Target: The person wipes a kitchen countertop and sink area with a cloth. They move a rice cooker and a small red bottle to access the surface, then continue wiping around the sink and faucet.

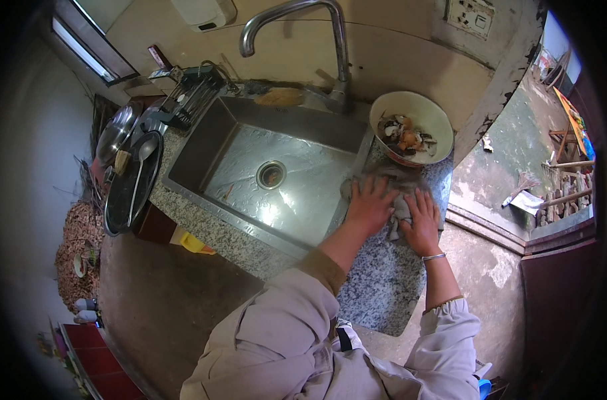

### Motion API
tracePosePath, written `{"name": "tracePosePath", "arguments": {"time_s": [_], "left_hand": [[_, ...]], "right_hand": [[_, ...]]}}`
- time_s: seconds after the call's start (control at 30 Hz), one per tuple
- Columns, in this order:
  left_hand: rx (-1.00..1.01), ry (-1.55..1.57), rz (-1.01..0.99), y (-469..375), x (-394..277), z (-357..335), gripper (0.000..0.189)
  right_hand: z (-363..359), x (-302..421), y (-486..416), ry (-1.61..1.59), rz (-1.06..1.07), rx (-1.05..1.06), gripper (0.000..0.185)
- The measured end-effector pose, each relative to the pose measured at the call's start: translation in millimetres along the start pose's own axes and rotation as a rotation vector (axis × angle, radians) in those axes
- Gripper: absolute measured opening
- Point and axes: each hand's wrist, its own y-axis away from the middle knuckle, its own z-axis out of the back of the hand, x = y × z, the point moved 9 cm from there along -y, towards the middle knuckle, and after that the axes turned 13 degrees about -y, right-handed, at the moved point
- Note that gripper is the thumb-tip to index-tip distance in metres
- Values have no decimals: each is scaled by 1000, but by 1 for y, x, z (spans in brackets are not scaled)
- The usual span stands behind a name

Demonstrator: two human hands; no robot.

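On the granite counter to the right of the sink lies a crumpled wet-looking grey cloth. My left hand rests palm down on its left part, fingers spread, close to the sink's rim. My right hand presses flat on the cloth's right side, with a bracelet at the wrist. Neither hand's fingers curl around the cloth. Just beyond them stands a cream enamel bowl holding eggshells and other scraps.
The steel sink has wet walls and a drain. A curved faucet rises behind it. Past the sink's left side are a dark rack, and a black oval tray with a ladle. The counter's right edge drops to the floor.
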Motion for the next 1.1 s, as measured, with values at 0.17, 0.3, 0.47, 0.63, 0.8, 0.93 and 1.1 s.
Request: {"name": "tracePosePath", "arguments": {"time_s": [0.17, 0.3, 0.47, 0.63, 0.8, 0.93, 1.1], "left_hand": [[-58, -20, -43, 49, 3, 0, 40], [-87, 33, -73, 101, 15, -6, 39], [-157, 30, -150, 169, 40, -11, 39], [-118, 168, -67, 249, 99, -21, 40], [-102, 10, 68, 338, 163, -7, 32], [-326, -170, 167, 353, 176, 37, 31], [-543, -9, 69, 278, 122, 71, 29]], "right_hand": [[-17, 23, 42, 19, 4, 40, 63], [-34, 63, 82, 52, 67, 16, 65], [-77, 124, 130, -42, 59, 35, 58], [-119, 196, 162, -230, 255, -63, 47], [-191, 278, 175, -468, 447, 42, 40], [-178, 309, 165, -527, 445, 81, 42], [-63, 255, 133, -473, 437, -170, 41]]}}
